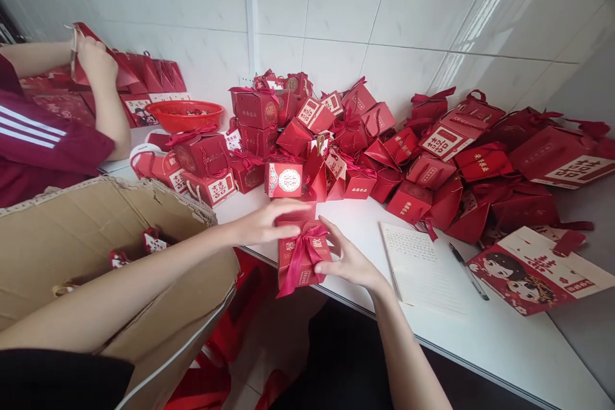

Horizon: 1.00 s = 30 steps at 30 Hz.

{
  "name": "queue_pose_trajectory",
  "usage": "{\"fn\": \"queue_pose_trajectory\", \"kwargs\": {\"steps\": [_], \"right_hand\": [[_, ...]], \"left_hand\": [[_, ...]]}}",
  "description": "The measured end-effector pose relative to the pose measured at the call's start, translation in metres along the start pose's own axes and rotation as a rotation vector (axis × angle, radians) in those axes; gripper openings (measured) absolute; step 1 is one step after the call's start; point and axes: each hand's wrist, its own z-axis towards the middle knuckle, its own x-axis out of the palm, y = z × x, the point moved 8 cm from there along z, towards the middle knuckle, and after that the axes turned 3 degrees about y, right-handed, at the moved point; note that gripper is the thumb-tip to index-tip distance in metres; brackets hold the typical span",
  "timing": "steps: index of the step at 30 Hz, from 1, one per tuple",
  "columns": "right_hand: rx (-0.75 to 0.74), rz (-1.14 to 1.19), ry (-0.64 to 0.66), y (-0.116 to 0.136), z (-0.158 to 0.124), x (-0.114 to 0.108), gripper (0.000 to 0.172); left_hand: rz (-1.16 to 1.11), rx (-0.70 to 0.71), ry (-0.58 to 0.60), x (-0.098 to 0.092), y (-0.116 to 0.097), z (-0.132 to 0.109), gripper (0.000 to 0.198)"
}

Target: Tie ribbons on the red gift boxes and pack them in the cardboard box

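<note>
A small red gift box (302, 256) with a dark red ribbon bow sits at the front edge of the white table (485, 339). My left hand (269, 221) curls over its top and back side. From the right, my right hand (346, 257) grips the same box, with the thumb at the bow. Just behind the box stands another red box with a round white emblem (284, 180).
A big heap of red gift boxes (384, 141) covers the back of the table. An open notebook (423, 269) with a pen (468, 269) lies to the right, beside a flat printed bag (538, 272). A cardboard carton (96, 230) stands left. Another person's hand (96, 61) works far left near a red bowl (191, 114).
</note>
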Motion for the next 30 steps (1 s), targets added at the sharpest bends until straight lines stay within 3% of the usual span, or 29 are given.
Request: {"fn": "queue_pose_trajectory", "kwargs": {"steps": [2,4,7,9,12,15,18,21,24,26,28,30], "right_hand": [[-0.028,-0.046,-0.026,0.000,-0.001,0.001,0.100],[-0.078,-0.102,-0.043,0.002,-0.004,0.003,0.105],[-0.145,-0.168,-0.075,0.004,-0.008,0.006,0.108],[-0.170,-0.197,-0.115,0.005,-0.011,0.007,0.107],[-0.207,-0.249,-0.192,0.008,-0.019,0.005,0.106],[-0.261,-0.328,-0.279,0.018,-0.028,0.001,0.105],[-0.310,-0.404,-0.387,0.031,-0.040,0.000,0.104],[-0.333,-0.458,-0.487,0.046,-0.053,0.001,0.104],[-0.353,-0.501,-0.554,0.063,-0.067,0.005,0.102],[-0.371,-0.539,-0.599,0.076,-0.078,0.008,0.098],[-0.409,-0.573,-0.661,0.089,-0.089,0.010,0.094],[-0.456,-0.588,-0.721,0.100,-0.099,0.011,0.092]], "left_hand": [[0.031,-0.174,-0.088,-0.021,0.008,-0.013,0.046],[0.039,-0.403,-0.093,-0.028,0.023,-0.027,0.046],[-0.061,-0.653,0.033,-0.008,0.041,-0.043,0.052],[-0.177,-0.693,0.062,0.011,0.045,-0.046,0.051],[-0.294,-0.590,-0.025,0.024,0.041,-0.038,0.042],[-0.223,-0.393,-0.165,0.018,0.020,-0.030,0.033],[-0.063,-0.216,-0.334,0.004,-0.016,-0.033,0.024],[0.146,0.011,-0.429,-0.001,-0.065,-0.039,0.014],[0.401,0.371,-0.414,0.012,-0.117,-0.052,0.008],[0.513,0.511,-0.351,0.028,-0.138,-0.063,0.007],[0.545,0.512,-0.315,0.041,-0.147,-0.073,0.014],[0.536,0.440,-0.352,0.049,-0.152,-0.083,0.025]]}}
